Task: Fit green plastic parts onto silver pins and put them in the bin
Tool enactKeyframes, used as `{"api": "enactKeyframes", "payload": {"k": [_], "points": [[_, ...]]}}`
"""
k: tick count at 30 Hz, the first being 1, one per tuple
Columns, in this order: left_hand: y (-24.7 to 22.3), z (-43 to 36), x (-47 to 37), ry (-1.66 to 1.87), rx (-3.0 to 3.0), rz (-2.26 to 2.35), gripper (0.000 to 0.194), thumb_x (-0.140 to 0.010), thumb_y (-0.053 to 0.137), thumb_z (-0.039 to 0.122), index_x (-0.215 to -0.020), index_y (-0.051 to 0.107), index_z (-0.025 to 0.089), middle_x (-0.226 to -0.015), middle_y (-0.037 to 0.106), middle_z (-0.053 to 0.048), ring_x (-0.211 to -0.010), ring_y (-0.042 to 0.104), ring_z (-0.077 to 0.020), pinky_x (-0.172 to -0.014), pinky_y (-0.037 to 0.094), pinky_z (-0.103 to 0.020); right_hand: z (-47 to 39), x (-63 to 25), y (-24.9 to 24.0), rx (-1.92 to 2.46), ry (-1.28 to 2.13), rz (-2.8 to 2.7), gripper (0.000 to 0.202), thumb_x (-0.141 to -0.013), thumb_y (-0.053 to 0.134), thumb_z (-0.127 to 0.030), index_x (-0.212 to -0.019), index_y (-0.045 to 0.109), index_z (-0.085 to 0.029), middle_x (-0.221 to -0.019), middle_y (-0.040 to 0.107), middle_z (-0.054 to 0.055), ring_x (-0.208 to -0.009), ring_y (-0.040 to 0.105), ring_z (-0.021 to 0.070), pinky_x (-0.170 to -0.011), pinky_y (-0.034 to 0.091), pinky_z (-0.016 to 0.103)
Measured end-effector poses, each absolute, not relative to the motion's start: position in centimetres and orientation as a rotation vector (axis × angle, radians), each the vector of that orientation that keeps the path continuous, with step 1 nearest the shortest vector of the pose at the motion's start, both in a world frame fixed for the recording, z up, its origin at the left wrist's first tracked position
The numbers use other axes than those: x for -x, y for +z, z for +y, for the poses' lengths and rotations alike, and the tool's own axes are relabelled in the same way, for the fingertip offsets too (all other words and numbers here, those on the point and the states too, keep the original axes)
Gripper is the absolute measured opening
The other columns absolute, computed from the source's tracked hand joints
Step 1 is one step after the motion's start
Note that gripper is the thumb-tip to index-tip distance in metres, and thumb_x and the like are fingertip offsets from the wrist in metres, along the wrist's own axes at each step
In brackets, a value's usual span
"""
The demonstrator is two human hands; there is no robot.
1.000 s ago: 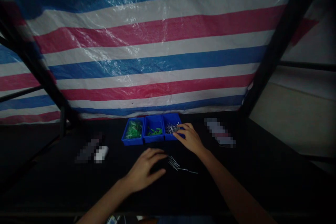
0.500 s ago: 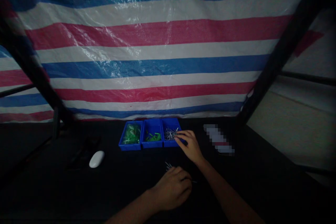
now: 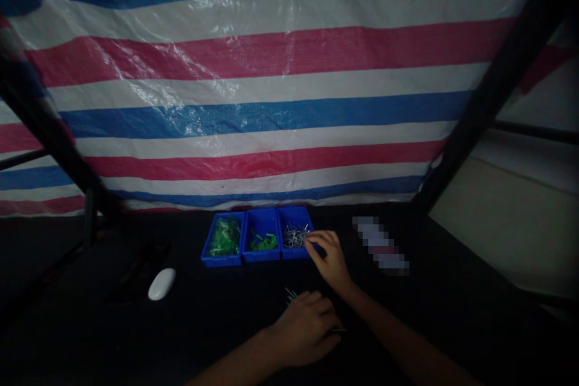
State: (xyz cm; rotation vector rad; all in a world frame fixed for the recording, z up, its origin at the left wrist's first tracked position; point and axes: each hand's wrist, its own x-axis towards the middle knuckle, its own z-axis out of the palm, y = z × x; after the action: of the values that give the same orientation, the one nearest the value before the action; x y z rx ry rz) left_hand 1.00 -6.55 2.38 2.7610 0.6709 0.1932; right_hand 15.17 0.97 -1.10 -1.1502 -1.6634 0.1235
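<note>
My left hand (image 3: 311,327) is closed low over the black table. Thin silver metal pins (image 3: 290,295) stick out past its far side, and one thin piece shows by its fingertips on the right. At the right edge of the right blue bin (image 3: 296,211), my right hand (image 3: 332,258) has thumb and forefinger pinched together; anything between them is too small to make out. Inside that bin lies a heap of similar silver pins (image 3: 295,235). The middle blue bin (image 3: 261,217) holds small green pieces (image 3: 263,242).
The left blue bin (image 3: 208,260) contains a clear bag of green pieces (image 3: 225,236). A white computer mouse (image 3: 161,284) lies on the black table (image 3: 217,307) at left. Farther right is a blurred-out pale item (image 3: 380,245). Striped sheeting (image 3: 271,114) hangs behind, between dark frame posts.
My right hand's fingers have drawn back from over the pins to the bin's right edge and come together. My left hand has shifted slightly right and nearer. The camera view has moved a little.
</note>
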Motion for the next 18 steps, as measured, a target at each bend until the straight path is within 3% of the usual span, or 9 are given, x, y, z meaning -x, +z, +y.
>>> {"api": "enactKeyframes", "payload": {"k": [9,14,18], "points": [[1.7,-6.0,-1.8,0.304,-2.759,0.705,0.014,-0.084,0.046,0.028,-0.089,0.055,0.018,-0.092,0.058,-0.005,-0.085,0.05,-0.0167,-0.074,0.037,-0.029,0.9,-15.7,-0.9,1.135,0.165,-1.593,0.015,-0.082,0.049,-0.028,-0.08,0.063,-0.023,-0.085,0.061,0.005,-0.087,0.051,0.0213,-0.08,0.04,0.039],[2.5,-2.9,-1.8,0.894,-2.112,0.949,0.021,-0.088,0.037,0.031,-0.086,0.053,0.017,-0.075,0.059,-0.002,-0.07,0.053,-0.012,-0.066,0.039,-0.024,1.2,-16.2,-0.8,1.122,0.278,-1.451,0.018,-0.083,0.047,-0.03,-0.082,0.062,-0.021,-0.082,0.061,0.006,-0.082,0.053,0.02,-0.072,0.042,0.034],[2.6,0.2,-1.2,1.227,-1.704,1.033,0.023,-0.085,0.044,0.036,-0.09,0.053,0.016,-0.073,0.059,-0.002,-0.063,0.052,-0.0117,-0.06,0.04,-0.023,1.2,-15.9,-0.2,1.082,0.466,-1.393,0.021,-0.084,0.046,-0.032,-0.086,0.062,-0.019,-0.082,0.061,0.006,-0.077,0.056,0.0184,-0.065,0.044,0.029]]}}
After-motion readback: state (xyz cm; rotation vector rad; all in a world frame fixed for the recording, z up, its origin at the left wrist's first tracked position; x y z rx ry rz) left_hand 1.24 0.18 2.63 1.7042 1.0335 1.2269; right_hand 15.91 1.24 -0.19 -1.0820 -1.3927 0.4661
